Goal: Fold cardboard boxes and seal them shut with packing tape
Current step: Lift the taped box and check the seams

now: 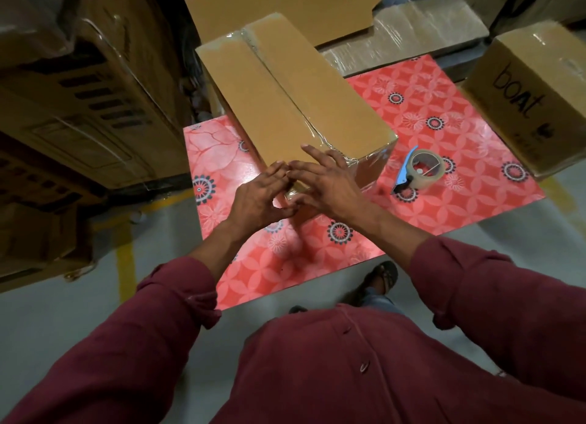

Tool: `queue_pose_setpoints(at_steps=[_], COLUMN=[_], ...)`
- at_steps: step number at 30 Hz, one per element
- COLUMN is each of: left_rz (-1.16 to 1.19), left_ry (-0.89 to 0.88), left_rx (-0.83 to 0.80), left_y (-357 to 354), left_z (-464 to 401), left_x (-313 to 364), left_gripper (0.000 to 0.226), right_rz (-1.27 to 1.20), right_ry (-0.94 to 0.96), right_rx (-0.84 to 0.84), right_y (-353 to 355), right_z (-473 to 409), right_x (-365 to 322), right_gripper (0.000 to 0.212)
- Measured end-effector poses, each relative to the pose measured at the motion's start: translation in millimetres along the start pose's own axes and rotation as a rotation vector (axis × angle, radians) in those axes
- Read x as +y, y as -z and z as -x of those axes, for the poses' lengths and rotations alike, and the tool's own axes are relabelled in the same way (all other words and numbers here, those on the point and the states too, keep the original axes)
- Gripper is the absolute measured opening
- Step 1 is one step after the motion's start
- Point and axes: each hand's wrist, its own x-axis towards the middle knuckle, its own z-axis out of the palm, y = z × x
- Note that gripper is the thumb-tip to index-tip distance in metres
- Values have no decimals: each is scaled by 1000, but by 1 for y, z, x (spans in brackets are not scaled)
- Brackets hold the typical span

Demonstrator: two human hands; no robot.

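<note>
Lying closed under both hands: cardboard box (295, 106), clear packing tape (312, 127) running along its centre seam and over the near end. Pressing down on that near edge with left hand (258, 195) and right hand (326, 186), fingers straight and spread, tips meeting, gripping nothing. Smoothing the tape end onto the near face, by the look of it, so sealing of this side seeming nearly finished. Resting just right of the right hand, apart from it: tape dispenser (420, 170) on the red patterned table (444, 106). Calling next, probably, for firm rubbing along the tape, then turning or setting aside the box. Standing further right: printed carton (532, 97).
</note>
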Motion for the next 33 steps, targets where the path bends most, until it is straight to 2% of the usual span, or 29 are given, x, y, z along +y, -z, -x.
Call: queue_pose_setpoints(at_steps=[9, 13, 17, 20, 21, 24, 27, 30, 33], left_rz=[6, -14, -16, -35, -37, -59, -70, 11, 28], left_ry=[-25, -26, -48, -21, 3, 54, 23, 4, -24], left_rx=[-134, -107, -109, -130, -123, -57, -11, -38, -113], left_y=[9, 8, 11, 15, 16, 10, 1, 3, 9], left_z=[-5, -5, -5, -2, -2, 0, 1, 1, 2], left_x=[-9, -4, -3, 5, 10, 20, 18, 15, 9], left_gripper=[58, 71, 78, 105, 107, 89, 71, 67, 69], right_rz=[86, 281, 380, 377, 356, 290, 256, 204, 197], right_ry=[110, 74, 92, 40, 24, -5, -26, -36, -23], right_rx=[119, 64, 64, 54, 65, 122, 180, 207, 203], right_y=[-12, -32, -39, -46, -49, -60, -72, -79, -82], right_z=[6, 26, 28, 34, 36, 43, 55, 60, 65], right_x=[10, 18, 23, 20, 18, 12, 13, 12, 16], right_gripper=[54, 83, 91, 113, 115, 107, 103, 90, 92])
